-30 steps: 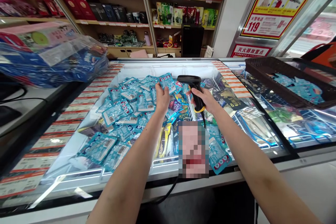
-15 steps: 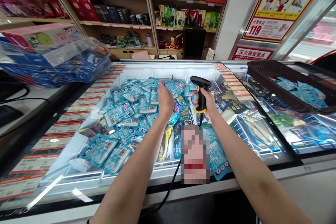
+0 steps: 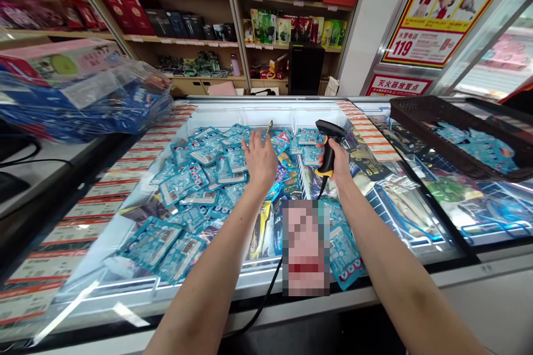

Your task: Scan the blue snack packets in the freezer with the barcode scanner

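Grasping a black-and-yellow pistol-shaped scanner (image 3: 328,151), the right hand (image 3: 340,164) is above the white glass-topped freezer (image 3: 262,115); the left hand (image 3: 261,161), spread and released, is over shiny blue plastic packets (image 3: 183,182).

I found the freezer (image 3: 225,115) brightly lit inside, glare streaking its near left corner, shadow below its near edge; one patch (image 3: 306,248) was pixelated.
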The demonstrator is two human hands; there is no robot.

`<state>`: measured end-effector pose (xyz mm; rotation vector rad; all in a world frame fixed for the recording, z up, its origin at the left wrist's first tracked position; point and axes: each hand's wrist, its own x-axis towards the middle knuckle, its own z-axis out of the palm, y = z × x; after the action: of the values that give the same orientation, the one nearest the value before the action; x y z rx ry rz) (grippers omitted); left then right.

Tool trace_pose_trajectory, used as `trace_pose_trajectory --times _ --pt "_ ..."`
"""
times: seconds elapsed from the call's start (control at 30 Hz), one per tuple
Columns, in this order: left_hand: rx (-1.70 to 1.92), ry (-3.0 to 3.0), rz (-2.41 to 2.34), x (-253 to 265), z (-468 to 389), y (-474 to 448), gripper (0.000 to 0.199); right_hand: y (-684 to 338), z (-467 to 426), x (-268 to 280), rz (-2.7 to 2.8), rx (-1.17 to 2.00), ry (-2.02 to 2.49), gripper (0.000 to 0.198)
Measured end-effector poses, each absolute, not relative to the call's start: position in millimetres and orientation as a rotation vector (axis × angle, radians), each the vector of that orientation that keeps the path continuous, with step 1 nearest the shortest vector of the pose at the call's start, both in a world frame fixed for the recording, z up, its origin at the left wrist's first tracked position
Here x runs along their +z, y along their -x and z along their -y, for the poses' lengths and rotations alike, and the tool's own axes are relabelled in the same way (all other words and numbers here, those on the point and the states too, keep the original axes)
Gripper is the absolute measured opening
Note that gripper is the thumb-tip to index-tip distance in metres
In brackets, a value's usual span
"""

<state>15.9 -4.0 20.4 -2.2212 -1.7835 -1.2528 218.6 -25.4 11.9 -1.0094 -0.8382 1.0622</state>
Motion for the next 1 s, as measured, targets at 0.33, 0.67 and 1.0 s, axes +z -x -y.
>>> trace_pose_trajectory --times 0.33,0.67,1.0 --pt "-1.002 2.399 1.905 27.7 -30.0 -53.9 0.042 -217.1 25.7 13.0 0.819 1.168 0.933 0.045" --pt "-0.713 2.365 2.147 20.9 -73.0 -91.1 0.075 -217.4 22.8 12.2 0.738 1.193 0.867 0.042" --pt "-1.078 2.428 2.332 21.7 -77.3 -61.0 0.046 -216.2 25.1 11.8 0.755 1.195 0.875 0.043"
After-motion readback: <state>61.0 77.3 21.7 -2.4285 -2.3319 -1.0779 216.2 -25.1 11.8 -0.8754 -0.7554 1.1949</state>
